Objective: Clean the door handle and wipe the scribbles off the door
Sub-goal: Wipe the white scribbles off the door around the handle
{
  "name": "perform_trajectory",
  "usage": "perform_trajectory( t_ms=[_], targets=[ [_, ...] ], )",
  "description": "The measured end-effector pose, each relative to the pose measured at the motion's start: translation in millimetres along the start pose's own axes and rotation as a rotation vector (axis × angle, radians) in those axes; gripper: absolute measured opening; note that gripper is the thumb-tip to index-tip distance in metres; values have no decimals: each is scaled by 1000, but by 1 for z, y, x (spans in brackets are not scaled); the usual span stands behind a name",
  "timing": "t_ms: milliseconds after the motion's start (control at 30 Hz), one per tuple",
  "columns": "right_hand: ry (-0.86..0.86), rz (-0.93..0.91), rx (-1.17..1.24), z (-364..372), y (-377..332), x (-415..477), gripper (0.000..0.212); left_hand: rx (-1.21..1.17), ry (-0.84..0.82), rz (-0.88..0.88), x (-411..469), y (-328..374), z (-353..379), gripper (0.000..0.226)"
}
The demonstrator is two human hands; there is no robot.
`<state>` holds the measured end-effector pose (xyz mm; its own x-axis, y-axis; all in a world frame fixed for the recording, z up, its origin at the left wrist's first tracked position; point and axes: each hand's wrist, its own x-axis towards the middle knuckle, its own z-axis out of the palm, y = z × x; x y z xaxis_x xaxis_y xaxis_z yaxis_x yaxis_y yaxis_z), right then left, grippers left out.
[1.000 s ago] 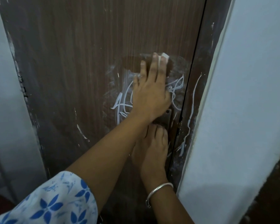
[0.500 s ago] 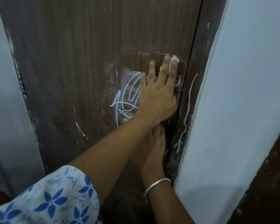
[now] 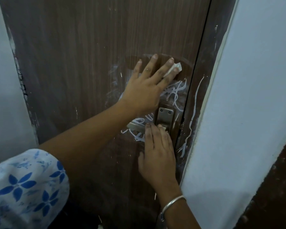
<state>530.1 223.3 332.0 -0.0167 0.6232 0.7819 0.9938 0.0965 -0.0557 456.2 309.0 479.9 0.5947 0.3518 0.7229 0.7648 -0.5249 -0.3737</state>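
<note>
On the door (image 3: pixel 89 47) the left hand (image 3: pixel 144 91), fingers spread flat, presses a wipe (image 3: pixel 175 68) on a cleared patch. Scribbles (image 3: pixel 177 91) below look unwiped. The right hand (image 3: pixel 157 154) rests flat-fingered on the handle (image 3: pixel 165 116). The frame (image 3: pixel 205 100) is streaked too, so most work is left.

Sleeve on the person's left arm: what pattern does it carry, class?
The sleeve is white with blue flower prints, shown best in the head view.

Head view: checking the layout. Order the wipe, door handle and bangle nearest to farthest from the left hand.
1. Wipe, under fingers of the left hand.
2. Door handle, just below that hand.
3. Bangle, lowest, bottom right.
</note>
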Motion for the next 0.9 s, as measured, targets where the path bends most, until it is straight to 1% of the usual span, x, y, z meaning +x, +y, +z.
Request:
perform_trajectory(
  t_ms=[67, 133, 200, 300, 367, 500, 533, 633, 733, 800, 900],
  targets=[
    [2, 33, -2, 2, -2, 0, 80, -38, 4, -69, -1, -2, 2, 79],
    [-3, 74, 7, 1, -7, 1, 79, -103, 0, -90, 2, 8, 0, 76],
    [12, 78, 9, 0, -10, 3, 76, -97, 1, -46, 5, 17, 0, 75],
    [38, 86, -34, 0, -10, 7, 70, -13, 29, 61, 8, 14, 0, 77],
    [66, 92, -60, -1, -11, 10, 64, 29, 28, 88, 12, 8, -3, 76],
    [90, 117, -81, 0, -14, 13, 57, -94, 38, -88, 21, 1, -9, 78],
    [87, 122, -91, 0, -14, 14, 56, -103, 39, -82, 21, 6, -11, 79],
    [76, 135, -105, -1, -15, 14, 56, -7, 44, 93, 19, 25, -6, 80],
    [73, 126, -116, -2, -14, 14, 53, 50, 59, 129, 17, 20, -4, 78],
    [74, 118, -108, -2, -13, 13, 52, 29, 53, 84, 17, 10, -3, 79],
    [90, 109, -87, -1, -13, 14, 52, -72, 22, -65, 10, 4, -4, 81]
  ],
)
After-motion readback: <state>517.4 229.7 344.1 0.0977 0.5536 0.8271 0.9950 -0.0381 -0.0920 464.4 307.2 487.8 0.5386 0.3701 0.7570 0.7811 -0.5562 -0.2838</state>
